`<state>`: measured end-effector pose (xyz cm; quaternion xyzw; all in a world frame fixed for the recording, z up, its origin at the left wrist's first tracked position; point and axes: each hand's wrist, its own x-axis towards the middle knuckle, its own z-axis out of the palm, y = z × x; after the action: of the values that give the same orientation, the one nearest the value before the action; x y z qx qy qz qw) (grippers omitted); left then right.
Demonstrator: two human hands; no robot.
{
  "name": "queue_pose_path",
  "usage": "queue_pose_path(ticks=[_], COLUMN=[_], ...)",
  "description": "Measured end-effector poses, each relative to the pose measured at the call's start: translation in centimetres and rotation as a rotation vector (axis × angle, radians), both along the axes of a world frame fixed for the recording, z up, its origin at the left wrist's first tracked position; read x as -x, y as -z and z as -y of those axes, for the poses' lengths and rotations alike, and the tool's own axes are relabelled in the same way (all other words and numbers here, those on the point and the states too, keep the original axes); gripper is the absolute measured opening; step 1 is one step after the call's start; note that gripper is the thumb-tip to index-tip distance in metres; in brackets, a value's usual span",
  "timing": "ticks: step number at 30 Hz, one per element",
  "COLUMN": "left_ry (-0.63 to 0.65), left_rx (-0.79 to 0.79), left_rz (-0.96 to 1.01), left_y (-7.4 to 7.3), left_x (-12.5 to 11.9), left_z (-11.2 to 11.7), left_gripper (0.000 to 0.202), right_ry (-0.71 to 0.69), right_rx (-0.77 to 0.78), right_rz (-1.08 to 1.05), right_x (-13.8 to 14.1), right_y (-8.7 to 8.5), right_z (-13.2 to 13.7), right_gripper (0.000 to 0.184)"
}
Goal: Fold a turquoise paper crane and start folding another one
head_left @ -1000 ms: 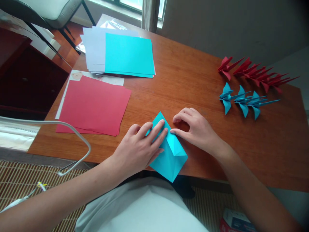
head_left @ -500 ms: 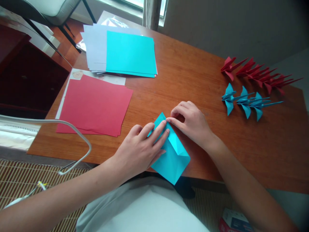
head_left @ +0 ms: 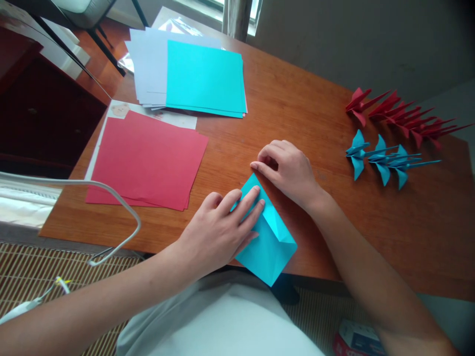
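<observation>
A folded blue sheet of paper point(head_left: 272, 254) lies at the table's front edge, its near corner reaching past the edge. It is a diamond shape with a flap folded in along its right side. My left hand point(head_left: 226, 225) rests flat on its upper left part with fingers stretched out, pressing it down and hiding some of it. Just beyond the paper's far tip is my right hand point(head_left: 287, 170), fingers curled and thumb against the index finger. Nothing shows between those fingers, and they look slightly apart from the paper.
Red paper sheets point(head_left: 148, 160) lie to the left, with blue sheets point(head_left: 204, 76) and white sheets point(head_left: 150, 66) behind. Several red paper cranes point(head_left: 403, 116) and three blue paper cranes point(head_left: 382, 158) stand in rows at right. A white cable point(head_left: 126, 210) curves by the front left edge.
My right hand has moved away from the paper's upper right edge, up past the far tip. The left hand stays on the paper. The whole view has shifted slightly.
</observation>
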<state>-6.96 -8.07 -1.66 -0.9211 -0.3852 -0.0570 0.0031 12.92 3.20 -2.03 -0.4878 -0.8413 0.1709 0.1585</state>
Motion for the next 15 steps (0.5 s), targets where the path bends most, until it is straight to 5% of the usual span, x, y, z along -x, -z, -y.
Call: queue_pose_path(ticks=[15], left_ry=[0.0], left_rx=[-0.022], left_rz=[0.002], left_y=[0.1], left_x=[-0.1], left_z=[0.0], left_gripper=[0.051], right_ry=[-0.11], right_rx=[0.153], right_rz=[0.115], right_x=[-5.0], right_y=[-1.8], right_z=[4.0], right_gripper=[0.029])
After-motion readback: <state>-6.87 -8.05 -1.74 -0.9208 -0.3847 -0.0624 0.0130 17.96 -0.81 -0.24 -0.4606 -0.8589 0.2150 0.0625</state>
